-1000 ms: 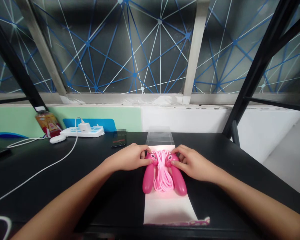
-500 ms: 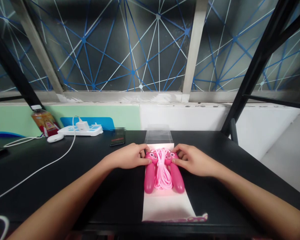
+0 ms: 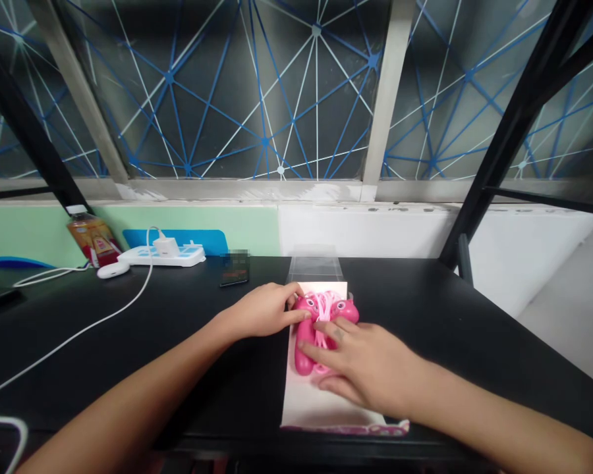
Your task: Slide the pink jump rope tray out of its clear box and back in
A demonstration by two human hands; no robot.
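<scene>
A pink jump rope (image 3: 323, 306) lies bundled between its two pink handles, which have animal faces. It rests on a pale card (image 3: 306, 403) with a patterned front edge. With thumb and fingers, my left hand (image 3: 267, 309) pinches the head end of the left handle (image 3: 304, 352). Across the bundle, from the right, reaches my right hand (image 3: 366, 362). Its fingers are spread over the rope, with fingertips at the left handle. Most of the right handle (image 3: 346, 309) is hidden beneath it; only its head shows.
A clear plastic sleeve (image 3: 316, 268) lies behind the card on the black table (image 3: 449, 355). Toward the back left are a phone (image 3: 234, 271), a power strip (image 3: 188, 255) with a charger, a white case (image 3: 113, 270) and a bottle (image 3: 93, 238). A white cable (image 3: 103, 316) crosses the left side.
My right hand has left the right handle's head and moved toward me and left, over the bundle. The handles now lie closer together. My left hand keeps its pinch.
</scene>
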